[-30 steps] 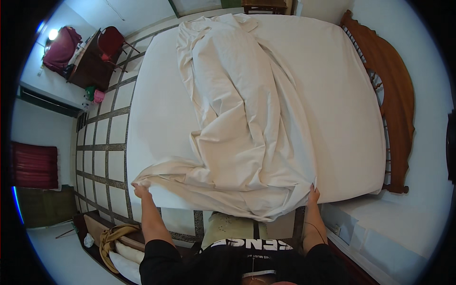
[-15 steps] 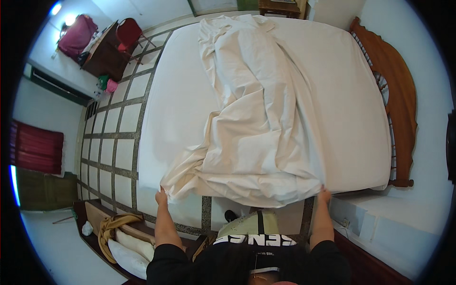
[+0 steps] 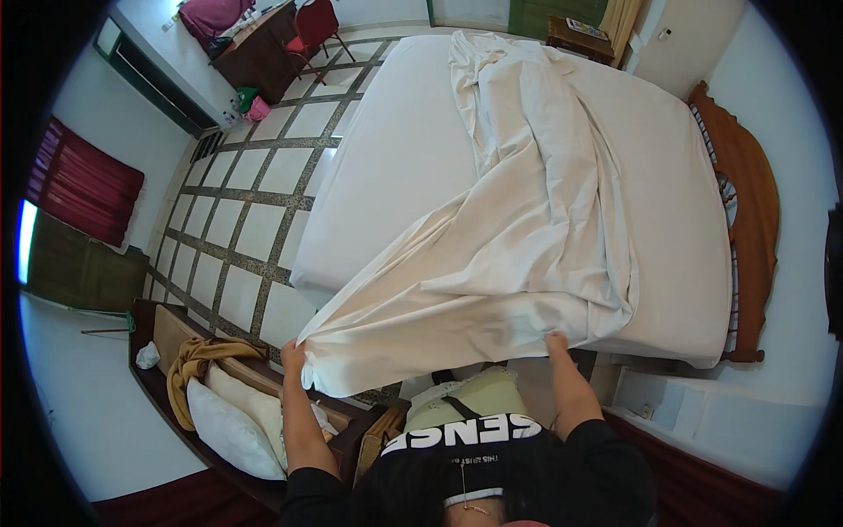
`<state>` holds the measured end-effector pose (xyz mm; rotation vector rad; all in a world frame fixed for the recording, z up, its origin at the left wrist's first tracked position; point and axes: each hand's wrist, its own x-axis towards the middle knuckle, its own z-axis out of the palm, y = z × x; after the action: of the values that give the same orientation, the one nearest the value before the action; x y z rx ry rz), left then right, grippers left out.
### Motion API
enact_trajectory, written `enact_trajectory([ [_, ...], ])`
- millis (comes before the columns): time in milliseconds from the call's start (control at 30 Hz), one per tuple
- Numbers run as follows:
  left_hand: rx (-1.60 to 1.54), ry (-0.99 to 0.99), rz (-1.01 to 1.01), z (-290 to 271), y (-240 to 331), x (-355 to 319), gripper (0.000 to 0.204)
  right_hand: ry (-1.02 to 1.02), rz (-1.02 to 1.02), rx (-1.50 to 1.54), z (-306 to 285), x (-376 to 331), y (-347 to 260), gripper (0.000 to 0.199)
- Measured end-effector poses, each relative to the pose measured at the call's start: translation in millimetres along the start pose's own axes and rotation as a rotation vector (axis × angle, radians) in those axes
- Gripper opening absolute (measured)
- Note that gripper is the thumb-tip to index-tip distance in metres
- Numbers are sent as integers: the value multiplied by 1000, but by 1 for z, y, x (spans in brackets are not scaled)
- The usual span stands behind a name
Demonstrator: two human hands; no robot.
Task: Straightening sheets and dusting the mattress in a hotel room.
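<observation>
A cream bedsheet (image 3: 527,202) lies bunched in long folds over the middle of a mattress (image 3: 395,149) with a fitted white cover. My left hand (image 3: 294,354) is closed on the sheet's near left corner, drawing it out past the foot-side edge of the bed. Along the same near edge, my right hand (image 3: 556,342) is closed on the hem, its fingertips partly hidden. Between my two hands the cloth hangs over the bed's side in a fairly smooth band, while farther off it stays crumpled.
A carved wooden headboard (image 3: 746,211) stands on the right. At lower left, a dark wooden bench (image 3: 149,351) holds pillows (image 3: 233,422) and a brown cloth (image 3: 189,364). Beyond the tiled floor (image 3: 250,206) are a red chair (image 3: 314,31), a desk (image 3: 259,53) and a pink bin (image 3: 257,109).
The view has swung left. The near left part of the sheet has been pulled leftward and stretched flatter. My right hand has shifted left along the near edge, onto the hem.
</observation>
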<state>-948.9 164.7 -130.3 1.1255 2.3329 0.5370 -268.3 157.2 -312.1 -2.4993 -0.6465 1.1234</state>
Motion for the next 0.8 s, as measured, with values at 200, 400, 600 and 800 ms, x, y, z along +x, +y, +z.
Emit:
enact_trajectory([
  [200,-99,-70,44,30,-22,7,31,-557,-82,-51,54,-73,-19,36],
  [400,-93,-178,52,75,-15,26,40,-485,-55,14,26,-74,-8,32],
  [600,-59,-239,145,132,38,59,49,-184,133,351,-49,-17,38,31],
  [800,117,-260,437,234,157,110,71,511,-17,219,-131,92,57,40],
])
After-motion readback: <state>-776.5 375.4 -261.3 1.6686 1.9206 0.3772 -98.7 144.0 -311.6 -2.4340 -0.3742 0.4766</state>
